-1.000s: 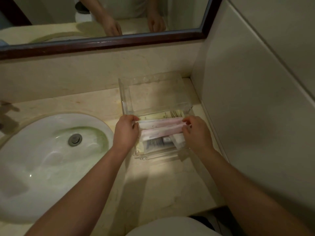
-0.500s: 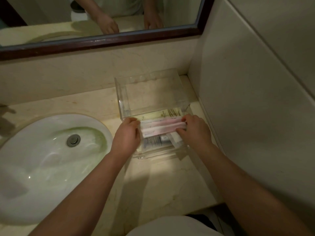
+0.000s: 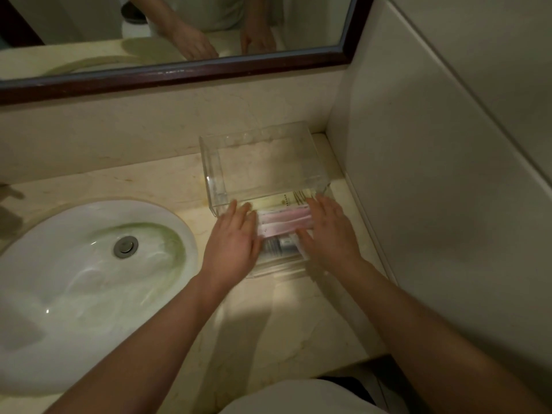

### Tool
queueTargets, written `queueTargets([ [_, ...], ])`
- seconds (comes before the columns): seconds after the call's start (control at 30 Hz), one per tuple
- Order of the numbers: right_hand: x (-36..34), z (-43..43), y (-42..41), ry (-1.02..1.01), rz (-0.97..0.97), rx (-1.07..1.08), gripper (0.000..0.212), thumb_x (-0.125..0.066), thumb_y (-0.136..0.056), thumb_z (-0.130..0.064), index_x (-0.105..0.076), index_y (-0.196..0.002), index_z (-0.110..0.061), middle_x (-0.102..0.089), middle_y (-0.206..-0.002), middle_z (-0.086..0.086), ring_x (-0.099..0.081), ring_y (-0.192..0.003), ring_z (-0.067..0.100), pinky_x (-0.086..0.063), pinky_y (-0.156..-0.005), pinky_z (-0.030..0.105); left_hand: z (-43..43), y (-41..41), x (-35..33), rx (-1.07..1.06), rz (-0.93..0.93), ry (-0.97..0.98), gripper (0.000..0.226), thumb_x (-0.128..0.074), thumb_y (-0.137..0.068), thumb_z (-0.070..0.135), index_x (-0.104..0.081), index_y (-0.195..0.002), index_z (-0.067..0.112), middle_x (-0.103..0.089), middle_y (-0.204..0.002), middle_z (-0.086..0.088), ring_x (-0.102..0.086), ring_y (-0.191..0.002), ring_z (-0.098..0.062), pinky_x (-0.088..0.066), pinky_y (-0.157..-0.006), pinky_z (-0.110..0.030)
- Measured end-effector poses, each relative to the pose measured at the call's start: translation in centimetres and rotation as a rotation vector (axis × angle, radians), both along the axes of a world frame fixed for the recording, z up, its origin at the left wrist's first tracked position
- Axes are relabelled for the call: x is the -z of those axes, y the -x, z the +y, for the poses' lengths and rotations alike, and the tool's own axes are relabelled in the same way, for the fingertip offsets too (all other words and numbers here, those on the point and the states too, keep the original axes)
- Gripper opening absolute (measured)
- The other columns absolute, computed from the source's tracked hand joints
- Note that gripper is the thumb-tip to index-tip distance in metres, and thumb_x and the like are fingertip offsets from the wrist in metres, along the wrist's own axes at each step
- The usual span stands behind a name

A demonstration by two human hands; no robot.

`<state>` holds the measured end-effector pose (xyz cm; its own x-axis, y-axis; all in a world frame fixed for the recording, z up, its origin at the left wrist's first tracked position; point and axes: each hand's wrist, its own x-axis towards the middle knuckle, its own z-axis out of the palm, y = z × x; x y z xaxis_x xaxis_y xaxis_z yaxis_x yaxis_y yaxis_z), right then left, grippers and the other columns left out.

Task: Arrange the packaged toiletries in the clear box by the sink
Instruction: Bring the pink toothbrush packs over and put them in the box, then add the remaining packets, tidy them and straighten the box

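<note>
A clear plastic box stands on the beige counter in the corner right of the sink. In its near part lie pink-and-white packets, with a yellowish packet behind them and a grey-white one in front. My left hand lies at the packets' left end with fingers straight. My right hand lies at their right end, fingers straight too, covering that end. Neither hand grips anything.
A white oval sink with a metal drain fills the left. A dark-framed mirror runs above the backsplash. A pale wall closes the right side close to the box. The counter's front edge is near my body.
Both hands have let go of the pink packets' ends and straightened their fingers. The packets now lie lower in the box.
</note>
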<state>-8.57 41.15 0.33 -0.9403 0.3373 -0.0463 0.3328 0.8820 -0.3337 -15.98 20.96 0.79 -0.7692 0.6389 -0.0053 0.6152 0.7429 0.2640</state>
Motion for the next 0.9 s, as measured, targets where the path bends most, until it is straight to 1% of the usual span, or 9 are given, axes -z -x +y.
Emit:
queueTargets([
  [0.1,1.3,-1.4,-0.4,0.004,-0.168,-0.105,0.074,-0.035,-0.097,-0.051,-0.007,-0.155,-0.015,-0.004,-0.164,0.007,0.001,-0.150,0.025,-0.012,-0.121,0.043,0.1,-1.1,0.9,0.036,-0.103,0.143,0.070,-0.028,-0.096,0.052,-0.019,-0.152,0.011,-0.013,-0.161,-0.015,-0.008,-0.149,-0.034,-0.017,-0.119,-0.047],
  [0.2,1.5,-1.9,-0.4,-0.006,-0.263,-0.108,0.074,-0.025,-0.098,-0.054,0.004,-0.154,-0.016,0.009,-0.163,0.006,0.014,-0.149,0.024,-0.002,-0.121,0.041,0.1,-1.5,1.5,0.061,-0.109,0.257,0.084,-0.003,-0.087,0.062,-0.006,-0.154,0.011,0.002,-0.162,-0.017,0.003,-0.149,-0.033,-0.008,-0.121,-0.047],
  [0.33,1.4,-2.1,-0.3,-0.012,-0.295,-0.118,0.075,-0.024,-0.098,-0.054,0.007,-0.154,-0.015,0.011,-0.163,0.008,0.016,-0.149,0.025,0.000,-0.120,0.042,0.4,-1.5,1.8,0.069,-0.096,0.329,0.083,-0.012,-0.093,0.063,0.004,-0.152,0.007,0.011,-0.160,-0.019,0.010,-0.148,-0.035,-0.003,-0.120,-0.050],
  [0.43,1.4,-2.1,-0.3,-0.020,-0.310,-0.123,0.074,-0.024,-0.099,-0.053,0.006,-0.154,-0.013,0.010,-0.163,0.009,0.014,-0.149,0.027,0.001,-0.119,0.043,0.4,-1.5,1.9,0.080,-0.103,0.312,0.083,-0.015,-0.094,0.062,0.004,-0.152,0.005,0.010,-0.160,-0.021,0.011,-0.148,-0.037,0.000,-0.120,-0.051],
  [0.53,0.6,-2.8,0.0,-0.038,-0.338,-0.093,0.072,-0.022,-0.099,-0.053,0.003,-0.154,-0.014,0.008,-0.163,0.010,0.011,-0.149,0.028,0.001,-0.119,0.044,-0.4,-1.5,1.6,0.080,-0.134,0.196,0.081,-0.019,-0.095,0.061,-0.001,-0.153,0.006,0.005,-0.161,-0.019,0.009,-0.148,-0.035,0.003,-0.119,-0.050],
  [0.63,-0.6,-5.6,0.8,-0.077,-0.203,-0.062,0.069,-0.023,-0.099,-0.052,-0.006,-0.155,-0.016,-0.002,-0.164,0.011,0.003,-0.150,0.027,-0.002,-0.120,0.044,-2.5,-1.6,0.7,0.056,-0.157,0.075,0.074,-0.023,-0.098,0.055,-0.002,-0.153,0.010,0.005,-0.162,-0.013,0.011,-0.149,-0.030,0.003,-0.119,-0.048],
  [0.7,-1.5,-9.0,1.8,-0.011,-0.119,-0.105,0.067,-0.027,-0.099,-0.050,-0.012,-0.154,-0.016,-0.011,-0.163,0.011,-0.003,-0.150,0.027,-0.006,-0.120,0.042,-5.0,-1.9,0.0,-0.002,-0.181,0.002,0.071,-0.025,-0.099,0.051,-0.003,-0.154,0.012,0.004,-0.163,-0.012,0.011,-0.149,-0.028,0.001,-0.119,-0.047],
  [0.8,-2.1,-14.7,3.5,0.109,-0.095,-0.229,0.064,-0.029,-0.100,-0.048,-0.015,-0.154,-0.018,-0.015,-0.162,0.009,-0.006,-0.150,0.027,-0.009,-0.120,0.041,-9.8,-2.0,-0.8,-0.166,-0.162,-0.088,0.068,-0.035,-0.099,0.044,-0.012,-0.153,0.009,-0.012,-0.161,-0.015,-0.002,-0.149,-0.032,-0.008,-0.120,-0.045],
  [0.9,-2.1,-20.9,5.3,0.173,-0.100,-0.401,0.068,-0.024,-0.097,-0.055,-0.016,-0.154,-0.019,-0.017,-0.162,0.009,-0.009,-0.150,0.026,-0.012,-0.119,0.040,-16.6,-2.3,-2.1,-0.424,-0.082,-0.154,0.061,-0.045,-0.096,0.035,-0.029,-0.146,0.004,-0.038,-0.149,-0.019,-0.029,-0.141,-0.037,-0.025,-0.116,-0.044],
])
